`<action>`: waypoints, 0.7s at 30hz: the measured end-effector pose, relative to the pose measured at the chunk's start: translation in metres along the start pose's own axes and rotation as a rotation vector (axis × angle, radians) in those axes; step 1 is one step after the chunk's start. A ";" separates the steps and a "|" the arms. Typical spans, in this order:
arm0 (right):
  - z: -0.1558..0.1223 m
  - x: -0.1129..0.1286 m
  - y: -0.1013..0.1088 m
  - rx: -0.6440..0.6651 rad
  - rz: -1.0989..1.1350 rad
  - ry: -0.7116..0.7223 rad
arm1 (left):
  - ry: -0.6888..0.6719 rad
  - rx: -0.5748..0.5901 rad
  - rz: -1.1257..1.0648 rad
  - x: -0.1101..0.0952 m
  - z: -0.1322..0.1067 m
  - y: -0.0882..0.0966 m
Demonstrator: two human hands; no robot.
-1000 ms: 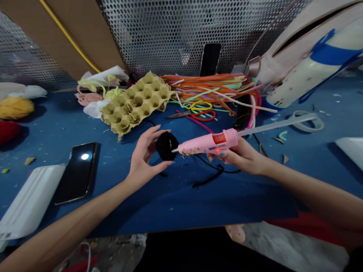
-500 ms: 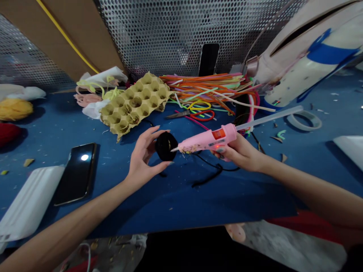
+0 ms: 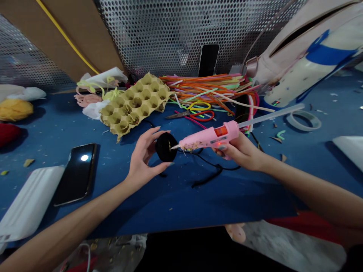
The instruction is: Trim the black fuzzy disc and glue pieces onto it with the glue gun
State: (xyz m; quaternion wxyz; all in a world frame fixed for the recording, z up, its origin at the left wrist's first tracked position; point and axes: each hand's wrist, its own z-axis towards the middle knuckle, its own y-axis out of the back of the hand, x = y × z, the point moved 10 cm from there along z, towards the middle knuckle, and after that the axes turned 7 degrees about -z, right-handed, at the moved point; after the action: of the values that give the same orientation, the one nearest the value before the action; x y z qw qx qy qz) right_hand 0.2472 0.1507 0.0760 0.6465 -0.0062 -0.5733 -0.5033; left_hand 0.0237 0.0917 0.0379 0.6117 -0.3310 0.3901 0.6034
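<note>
Left hand [image 3: 141,153]: fingers and thumb curved around a black fuzzy piece [image 3: 162,147], held up over the middle of the desk [image 3: 176,207], its slit-like gap turned rightward. Right hand [image 3: 244,153]: wrapped about the handle of a pink glue gun [image 3: 200,139], red light showing, clear glue stick [image 3: 269,116] jutting from the rear. Nozzle [image 3: 175,147]: at the gap; contact too fine to tell.

Step in hand, by judgement: glue being applied at that gap. Next move: calls for a steady tip, fingertips clear of the hot metal, and light trigger pressure.

Edges and room: bare desk between the hands and the front edge, save loose black strips [image 3: 208,178] beneath the gun. Behind, scissors [image 3: 185,113], an egg carton [image 3: 136,102] and a heap of pipe cleaners [image 3: 210,88] limit forward travel. Left, a phone [image 3: 78,173] lies near the forearm. Right, the glue stick's end reaches above a tape roll [image 3: 302,127].
</note>
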 end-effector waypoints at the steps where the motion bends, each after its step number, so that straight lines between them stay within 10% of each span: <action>1: 0.000 0.000 0.000 0.004 -0.002 -0.004 | -0.002 -0.002 0.003 0.000 0.000 0.000; 21: -0.002 -0.009 0.003 -0.011 -0.011 -0.065 | -0.003 0.000 0.026 0.000 -0.002 0.000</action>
State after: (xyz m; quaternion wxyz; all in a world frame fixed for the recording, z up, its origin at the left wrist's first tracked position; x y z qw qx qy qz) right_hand 0.2519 0.1570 0.0711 0.6246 -0.0231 -0.5913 -0.5095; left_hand 0.0240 0.0898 0.0371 0.6045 -0.3249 0.3935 0.6117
